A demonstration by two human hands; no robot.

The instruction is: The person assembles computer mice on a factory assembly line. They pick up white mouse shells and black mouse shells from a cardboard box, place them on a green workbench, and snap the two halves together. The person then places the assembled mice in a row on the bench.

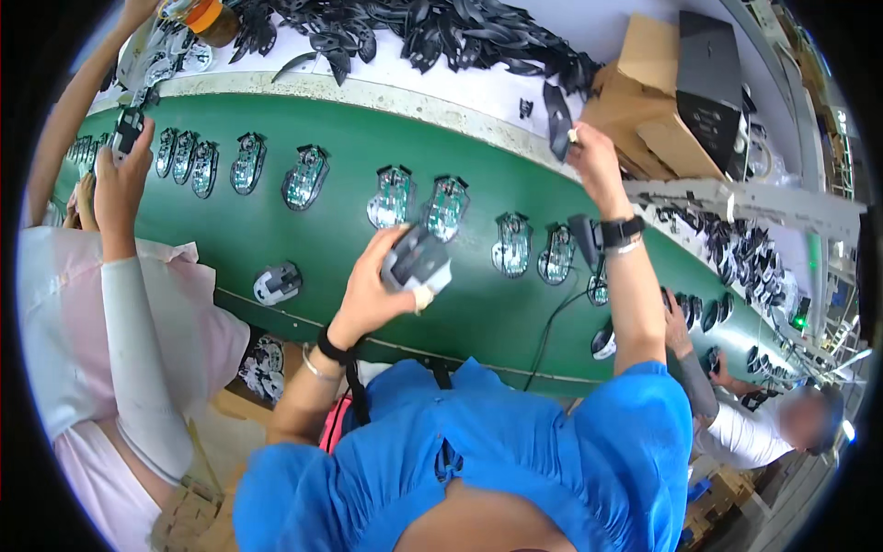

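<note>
My left hand [372, 293] is closed around a grey and black computer mouse [416, 258], held up over the green work surface [359, 317]. My right hand [600, 164] reaches to the far edge, its fingers pinching a dark, curved plastic mouse shell [557, 121]. A pale cover sits on a fingertip of each hand. Beyond the left hand, two opened mice [394, 196] with bare green circuit boards lie side by side; two more opened mice [511, 247] rest to their right. A heap of black plastic shells [460, 37] covers the white ledge behind.
An open cardboard box [644, 101] stands at the far right beside a metal rail [782, 202]. A black cable [549, 331] crosses the surface. Several opened mice [305, 177] line the left. Another grey mouse [277, 283] lies near the front edge. Co-workers are on both sides.
</note>
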